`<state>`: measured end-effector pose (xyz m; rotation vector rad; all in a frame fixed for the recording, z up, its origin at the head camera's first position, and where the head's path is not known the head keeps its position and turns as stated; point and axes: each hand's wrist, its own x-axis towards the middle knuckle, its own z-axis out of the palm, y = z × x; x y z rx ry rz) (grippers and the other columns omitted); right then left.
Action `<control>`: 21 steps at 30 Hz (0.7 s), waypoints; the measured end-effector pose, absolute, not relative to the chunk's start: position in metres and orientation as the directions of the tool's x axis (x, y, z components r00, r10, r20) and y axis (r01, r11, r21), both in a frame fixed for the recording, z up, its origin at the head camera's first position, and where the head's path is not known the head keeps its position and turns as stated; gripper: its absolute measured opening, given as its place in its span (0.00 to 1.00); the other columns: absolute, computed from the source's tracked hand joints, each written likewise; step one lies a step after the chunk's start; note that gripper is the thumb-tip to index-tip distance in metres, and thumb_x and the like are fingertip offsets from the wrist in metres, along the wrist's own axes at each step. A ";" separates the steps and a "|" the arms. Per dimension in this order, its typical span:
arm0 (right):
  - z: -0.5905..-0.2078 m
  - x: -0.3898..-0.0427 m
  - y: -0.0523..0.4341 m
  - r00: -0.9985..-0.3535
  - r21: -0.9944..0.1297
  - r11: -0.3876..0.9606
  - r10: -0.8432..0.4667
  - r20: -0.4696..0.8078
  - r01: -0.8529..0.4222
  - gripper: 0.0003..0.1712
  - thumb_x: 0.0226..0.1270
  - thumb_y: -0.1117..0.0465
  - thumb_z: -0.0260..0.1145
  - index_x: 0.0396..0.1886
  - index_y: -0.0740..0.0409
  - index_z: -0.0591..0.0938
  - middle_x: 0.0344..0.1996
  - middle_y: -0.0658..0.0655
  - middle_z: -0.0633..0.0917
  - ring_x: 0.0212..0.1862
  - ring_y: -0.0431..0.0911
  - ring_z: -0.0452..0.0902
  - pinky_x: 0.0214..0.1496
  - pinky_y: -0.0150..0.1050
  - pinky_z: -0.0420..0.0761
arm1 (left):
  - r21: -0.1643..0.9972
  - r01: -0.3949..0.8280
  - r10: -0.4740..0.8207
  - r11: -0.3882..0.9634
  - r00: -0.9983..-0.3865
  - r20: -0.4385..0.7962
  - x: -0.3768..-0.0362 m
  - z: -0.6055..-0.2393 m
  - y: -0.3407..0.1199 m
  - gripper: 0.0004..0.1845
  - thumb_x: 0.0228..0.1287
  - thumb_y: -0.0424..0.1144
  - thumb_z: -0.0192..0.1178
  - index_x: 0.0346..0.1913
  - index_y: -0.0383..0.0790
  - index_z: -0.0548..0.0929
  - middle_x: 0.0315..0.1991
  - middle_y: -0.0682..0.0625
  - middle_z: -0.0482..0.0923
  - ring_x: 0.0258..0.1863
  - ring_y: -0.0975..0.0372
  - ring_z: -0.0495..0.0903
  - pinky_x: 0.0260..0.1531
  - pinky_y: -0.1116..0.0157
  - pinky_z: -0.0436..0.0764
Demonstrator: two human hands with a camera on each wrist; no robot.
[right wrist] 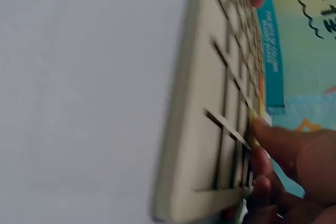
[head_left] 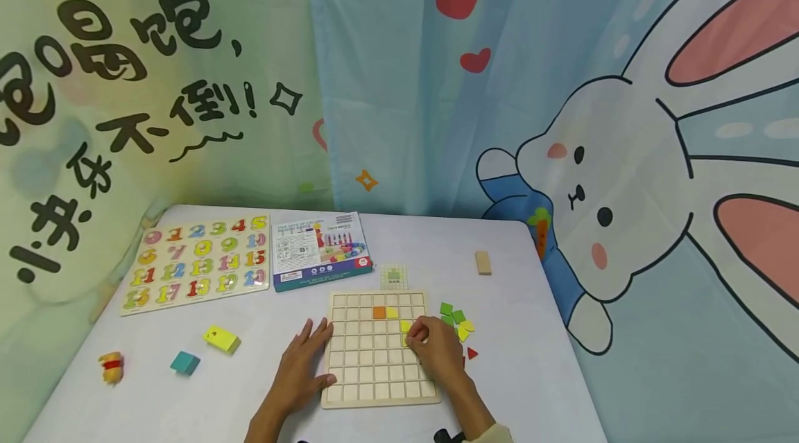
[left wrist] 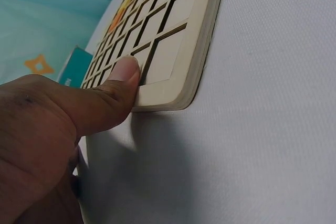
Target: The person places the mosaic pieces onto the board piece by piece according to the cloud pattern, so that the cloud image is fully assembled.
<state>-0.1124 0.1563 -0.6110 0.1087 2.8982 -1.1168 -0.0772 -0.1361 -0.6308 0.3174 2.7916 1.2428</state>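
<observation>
A square wooden grid board (head_left: 381, 403) lies on the table, with an orange tile (head_left: 379, 313) and a yellow tile (head_left: 392, 313) side by side in one of its upper rows. My left hand (head_left: 302, 367) rests along the board's left edge, fingers spread; in the left wrist view its thumb (left wrist: 126, 69) presses on the corner of the frame. Thumb and index finger of my right hand (head_left: 439, 349) pinch a small yellow tile (right wrist: 254, 115) at the grid's right side. Another bit of yellow (head_left: 406, 325) shows in the cells by those fingertips.
Loose green tiles (head_left: 446, 308), yellow tiles (head_left: 463, 333) and a red triangle (head_left: 472, 353) lie right of the board. Beyond it are a pattern card (head_left: 394, 277), a box (head_left: 321, 249) and a number puzzle (head_left: 200, 259). Blocks (head_left: 221, 339) and a toy figure (head_left: 112, 367) sit left.
</observation>
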 end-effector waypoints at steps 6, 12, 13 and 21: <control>-0.605 -0.117 0.173 -0.998 -0.726 0.687 -0.014 -0.055 0.030 0.12 0.56 0.63 0.84 0.36 0.50 0.88 0.31 0.48 0.86 0.29 0.39 0.74 0.27 0.31 0.71 | 0.737 0.143 0.212 0.661 -0.977 0.000 -0.077 -0.633 -0.137 0.51 0.47 0.33 0.83 0.78 0.41 0.71 0.82 0.43 0.64 0.84 0.37 0.54 0.81 0.32 0.54; -0.603 -0.126 0.195 -0.992 -0.675 0.728 0.109 -0.055 0.118 0.17 0.55 0.66 0.84 0.44 0.51 0.90 0.36 0.50 0.87 0.36 0.44 0.80 0.36 0.38 0.77 | 0.737 0.155 0.215 0.658 -0.977 0.014 -0.078 -0.633 -0.138 0.51 0.47 0.33 0.83 0.78 0.40 0.72 0.82 0.43 0.65 0.84 0.37 0.54 0.81 0.32 0.55; -0.602 -0.126 0.197 -0.990 -0.659 0.740 0.123 -0.069 0.137 0.18 0.54 0.66 0.84 0.44 0.51 0.90 0.36 0.50 0.87 0.39 0.44 0.81 0.39 0.39 0.77 | 0.735 0.154 0.215 0.660 -0.977 0.011 -0.078 -0.633 -0.138 0.51 0.47 0.33 0.83 0.78 0.40 0.72 0.82 0.43 0.65 0.84 0.37 0.54 0.81 0.32 0.55; -0.602 -0.126 0.203 -0.988 -0.597 0.788 0.097 -0.122 0.151 0.14 0.54 0.66 0.84 0.39 0.52 0.90 0.32 0.49 0.87 0.37 0.43 0.81 0.37 0.39 0.77 | 0.740 0.133 0.218 0.659 -0.976 -0.019 -0.078 -0.635 -0.137 0.51 0.48 0.34 0.83 0.79 0.42 0.71 0.83 0.44 0.64 0.85 0.38 0.53 0.82 0.33 0.53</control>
